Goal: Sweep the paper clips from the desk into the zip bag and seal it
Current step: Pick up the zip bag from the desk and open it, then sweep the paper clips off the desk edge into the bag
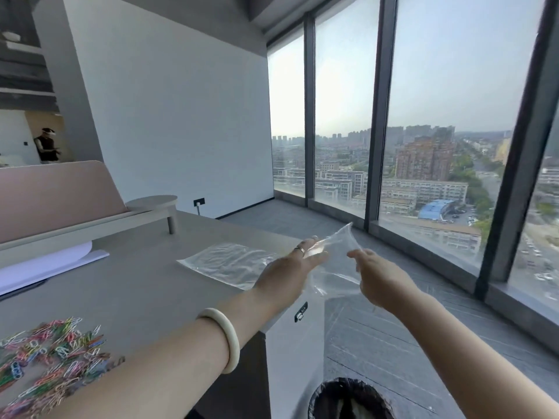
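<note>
both hands, left hand (290, 267) & right hand (375, 273), pinch 1 zip bag (335, 261); 2nd bag (230, 263) flat on desk (145, 285).

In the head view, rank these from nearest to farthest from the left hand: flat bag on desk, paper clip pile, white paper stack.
From the left hand:
1. Flat bag, just left on the desk.
2. Paper clip pile, near-left desk corner.
3. White paper stack, far left under the shelf; close to the pile's distance.

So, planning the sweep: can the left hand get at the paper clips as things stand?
Probably not yet: the left hand and right hand both hold the zip bag out past the desk. Nothing covers the paper clips.
</note>
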